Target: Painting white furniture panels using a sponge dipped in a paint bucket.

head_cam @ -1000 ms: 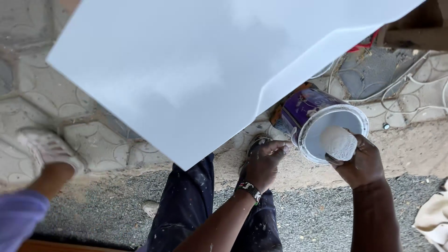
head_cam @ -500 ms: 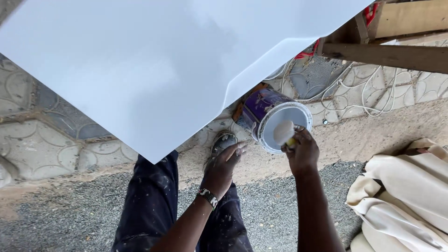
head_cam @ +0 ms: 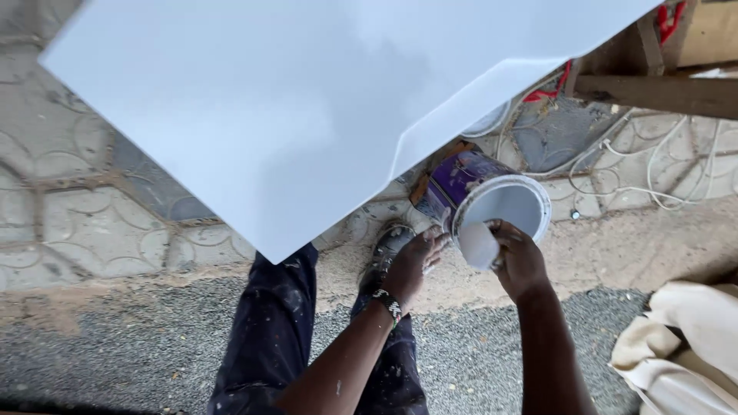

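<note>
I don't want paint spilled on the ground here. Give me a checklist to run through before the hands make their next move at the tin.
1. Tin steadied: ok. The left hand rests against the side of the purple paint tin.
2. Grip on the applicator: ok. The right hand holds the white paint-loaded pad.
3. Pad over the tin: ok. It sits at the near rim of the opening, not over the ground.
4. Tin upright: not ok. It tilts toward the person.
5. Paint level in the tin: cannot tell.
6. White panel clear of the pad: ok. It is apart from it.
</note>
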